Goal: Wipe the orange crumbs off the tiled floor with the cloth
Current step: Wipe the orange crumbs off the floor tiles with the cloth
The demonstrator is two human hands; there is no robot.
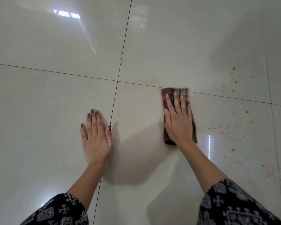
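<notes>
Many small orange crumbs [224,127] lie scattered just right of our right hand [177,120], whose fingers press flat, slightly spread, on the folded dark checked cloth [185,93], lengthwise along them; left hand [96,135] braces farther off.

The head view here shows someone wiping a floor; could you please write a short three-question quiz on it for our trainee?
1. True or false: the right hand presses flat on the cloth.
2. The orange crumbs lie on which side of the cloth: A left, B right?
3. What does the left hand rest on?

Key: 1 true. 2 B. 3 The bare tiled floor, palm down, holding nothing.
</notes>
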